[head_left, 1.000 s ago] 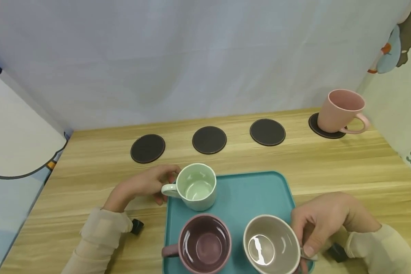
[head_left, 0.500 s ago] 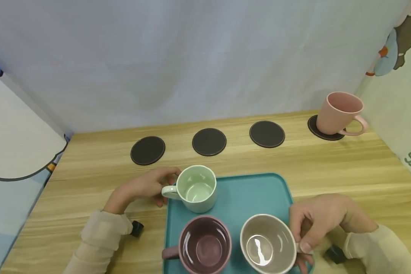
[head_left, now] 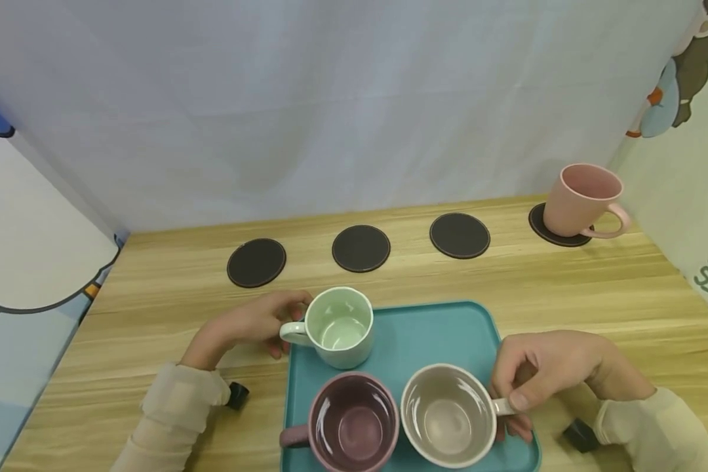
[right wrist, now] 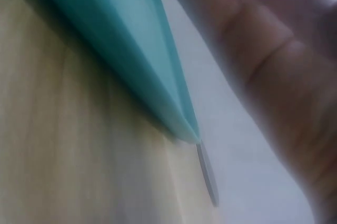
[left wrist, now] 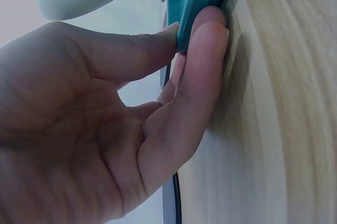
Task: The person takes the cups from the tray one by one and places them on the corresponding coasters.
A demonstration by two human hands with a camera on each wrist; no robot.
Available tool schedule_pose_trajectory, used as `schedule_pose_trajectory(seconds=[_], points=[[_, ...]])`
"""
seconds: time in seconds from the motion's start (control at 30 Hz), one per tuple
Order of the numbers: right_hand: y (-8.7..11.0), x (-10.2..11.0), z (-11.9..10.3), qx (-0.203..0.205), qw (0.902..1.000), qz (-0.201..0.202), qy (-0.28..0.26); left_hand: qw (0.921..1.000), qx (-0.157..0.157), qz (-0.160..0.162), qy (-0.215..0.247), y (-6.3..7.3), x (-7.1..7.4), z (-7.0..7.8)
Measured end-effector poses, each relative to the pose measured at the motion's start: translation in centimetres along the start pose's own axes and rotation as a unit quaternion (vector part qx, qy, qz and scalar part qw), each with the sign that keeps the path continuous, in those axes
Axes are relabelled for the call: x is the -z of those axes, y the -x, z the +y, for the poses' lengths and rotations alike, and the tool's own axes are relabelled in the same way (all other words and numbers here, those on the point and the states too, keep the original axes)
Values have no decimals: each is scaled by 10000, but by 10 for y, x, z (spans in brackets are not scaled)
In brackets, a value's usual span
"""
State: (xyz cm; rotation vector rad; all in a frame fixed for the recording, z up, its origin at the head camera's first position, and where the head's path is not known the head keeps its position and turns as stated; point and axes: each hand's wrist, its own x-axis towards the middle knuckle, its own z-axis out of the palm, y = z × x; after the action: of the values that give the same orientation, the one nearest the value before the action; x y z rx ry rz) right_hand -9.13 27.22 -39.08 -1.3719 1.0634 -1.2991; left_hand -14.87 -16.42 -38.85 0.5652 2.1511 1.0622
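In the head view, my right hand pinches the handle of a beige mug over the right part of a teal tray. The mug's wall is right beside a purple mug, whose handle points left. My left hand is at the tray's back left corner, next to the handle of a mint green mug. In the left wrist view, its thumb and fingers pinch the tray's rim. The right wrist view shows my right hand blurred above the tray's edge, its fingertips out of frame.
Three bare black coasters lie in a row along the back of the wooden table. A pink mug stands on another coaster at the back right. A pale curtain hangs behind the table.
My right hand has shifted the beige mug left and slightly back, closer to the purple mug, turning its handle to the right. My left hand has stayed at the tray's corner.
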Motion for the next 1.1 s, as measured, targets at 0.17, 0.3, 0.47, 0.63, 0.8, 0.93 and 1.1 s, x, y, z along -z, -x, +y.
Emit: schedule_pose_trajectory(seconds=[0.17, 0.3, 0.47, 0.63, 0.8, 0.93, 1.1], points=[[5, 3, 0, 188, 9994, 160, 241, 10000, 22, -13, 28, 0, -1, -1], [13, 6, -5, 410, 9970, 425, 491, 9999, 11, -53, 91, -1, -3, -1], [26, 11, -13, 550, 9896, 1041, 824, 10000, 46, -35, 24, -1, -2, 1], [37, 15, -16, 622, 9784, 1693, 1009, 10000, 81, -21, 27, 0, 1, 3], [42, 14, -15, 624, 9678, 2286, 854, 9998, 116, -31, 126, 1, 0, 4], [41, 16, -13, 674, 9605, 2566, 845, 9998, 130, 37, 133, 1, -1, 3], [39, 16, -11, 709, 9566, 2686, 885, 9998, 149, 34, 128, 1, -1, 3]])
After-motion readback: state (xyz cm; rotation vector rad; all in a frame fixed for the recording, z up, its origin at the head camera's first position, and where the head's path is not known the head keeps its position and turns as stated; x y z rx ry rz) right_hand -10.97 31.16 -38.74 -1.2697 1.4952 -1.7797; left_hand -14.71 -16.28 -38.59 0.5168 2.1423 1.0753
